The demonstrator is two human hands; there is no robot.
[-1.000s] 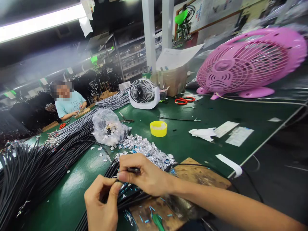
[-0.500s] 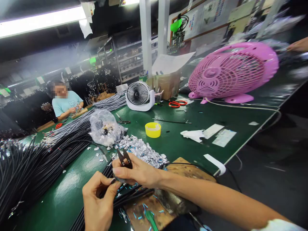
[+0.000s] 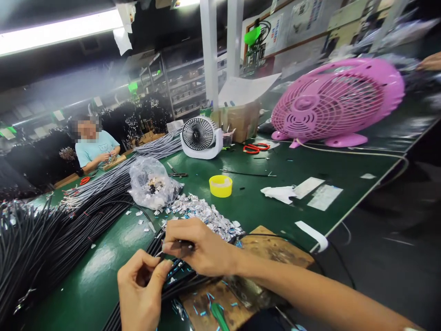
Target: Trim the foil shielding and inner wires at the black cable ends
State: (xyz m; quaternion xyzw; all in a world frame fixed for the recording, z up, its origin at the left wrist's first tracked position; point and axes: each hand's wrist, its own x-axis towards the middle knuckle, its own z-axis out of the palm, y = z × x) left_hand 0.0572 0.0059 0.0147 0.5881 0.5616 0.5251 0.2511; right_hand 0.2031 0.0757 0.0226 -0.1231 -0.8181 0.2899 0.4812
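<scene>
My left hand (image 3: pixel 141 287) is closed, thumb and forefinger pinching the end of a black cable (image 3: pixel 160 255). Just right of it and almost touching, my right hand (image 3: pixel 201 248) has its fingers curled, with the tips at that cable end. A pair of black snips (image 3: pixel 187 246) is tucked in the right palm, mostly covered by the fingers. Beneath both hands runs a bundle of black cables (image 3: pixel 182 286). Behind the right hand lies a heap of silver foil scraps (image 3: pixel 206 214).
A wooden board (image 3: pixel 272 248) and a green-handled tool (image 3: pixel 218 316) lie near me. Thick black cables (image 3: pixel 79 230) spread leftward. Beyond are a plastic bag (image 3: pixel 151 184), yellow tape roll (image 3: pixel 221 186), white fan (image 3: pixel 201 138), pink fan (image 3: pixel 334 105) and red-handled scissors (image 3: pixel 256 148). A co-worker (image 3: pixel 96 147) sits across.
My right hand has turned, so the snips that pointed up from it are now mostly hidden in the palm. Its fingertips have come to the cable end. My left hand stays nearly still.
</scene>
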